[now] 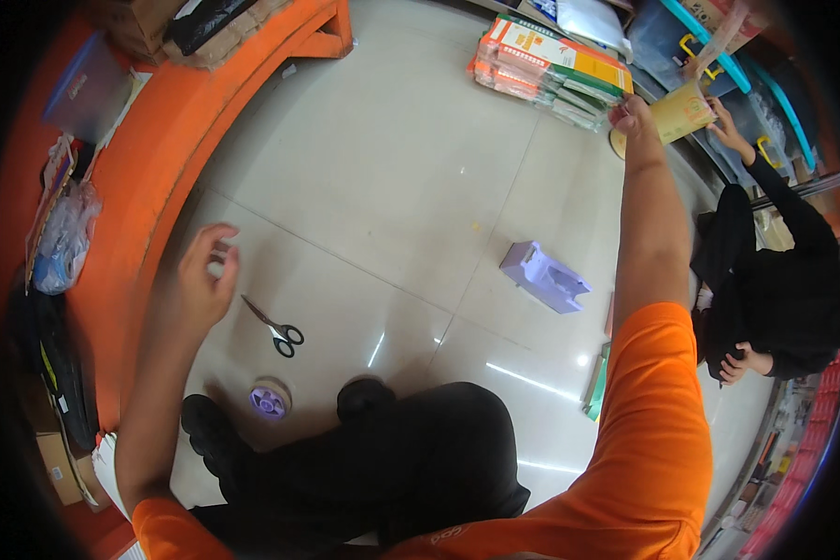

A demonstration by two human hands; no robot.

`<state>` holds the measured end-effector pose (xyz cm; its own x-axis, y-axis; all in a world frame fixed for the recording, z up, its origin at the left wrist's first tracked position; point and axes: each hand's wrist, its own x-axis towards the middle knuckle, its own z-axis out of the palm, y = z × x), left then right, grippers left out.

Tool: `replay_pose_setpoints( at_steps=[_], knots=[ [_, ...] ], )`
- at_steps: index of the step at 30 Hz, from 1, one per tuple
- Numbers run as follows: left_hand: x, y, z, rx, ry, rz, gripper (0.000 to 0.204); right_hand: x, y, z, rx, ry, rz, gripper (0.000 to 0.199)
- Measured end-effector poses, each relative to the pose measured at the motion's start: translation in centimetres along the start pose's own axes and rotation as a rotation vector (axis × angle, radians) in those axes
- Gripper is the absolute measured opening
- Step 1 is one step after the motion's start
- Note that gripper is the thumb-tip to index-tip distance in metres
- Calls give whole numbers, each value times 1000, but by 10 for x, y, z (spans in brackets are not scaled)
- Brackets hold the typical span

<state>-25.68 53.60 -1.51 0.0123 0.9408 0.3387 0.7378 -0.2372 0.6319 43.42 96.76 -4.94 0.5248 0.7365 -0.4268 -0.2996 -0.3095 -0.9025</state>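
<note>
My right hand point(632, 116) is stretched far out and pinches the corner of a tan paper envelope point(683, 111). Another person in black point(775, 280) holds the envelope's other end with a hand point(724, 128). My left hand point(205, 271) hovers over the tiled floor with fingers loosely curled and nothing visible in it. Just right of it lie black-handled scissors point(275, 329), and a roll of tape with a purple core point(270, 401) sits by my black shoe point(205, 425).
A lilac plastic box point(543, 276) lies on the floor tiles. A stack of colourful packets point(551, 70) sits at the top. An orange counter point(187, 140) curves along the left. Blue plastic crates point(681, 47) stand at the top right, and green and red folders point(599, 378) lie beside my right arm.
</note>
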Motion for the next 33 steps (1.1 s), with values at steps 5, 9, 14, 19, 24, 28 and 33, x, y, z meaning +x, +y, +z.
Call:
replay_pose_setpoints(
  at_steps=[5, 9, 14, 19, 24, 28, 33],
  knots=[
    [36, 53, 56, -227, 1, 21, 29, -51, -17, 44, 200, -303, -42, 33],
    [44, 83, 76, -389, -55, 24, 30, -70, -34, 53, 247, -283, -304, 33],
    [49, 102, 69, -667, -51, -225, 32, -264, -53, 83, 91, -347, -835, 32],
    [71, 142, 53, -1559, -190, -625, 86, -436, -4, 60, -178, -459, -1203, 36],
    [22, 138, -7, -2190, -189, -354, 97, -556, 79, 6, -586, -890, -1883, 35],
    [-75, 118, -27, -1702, 15, -620, 69, -610, 124, -22, -720, -1156, -1967, 37],
    [-159, 91, -61, -1902, 70, -561, 65, -660, 167, -32, -718, -1157, -1386, 47]
  ],
)
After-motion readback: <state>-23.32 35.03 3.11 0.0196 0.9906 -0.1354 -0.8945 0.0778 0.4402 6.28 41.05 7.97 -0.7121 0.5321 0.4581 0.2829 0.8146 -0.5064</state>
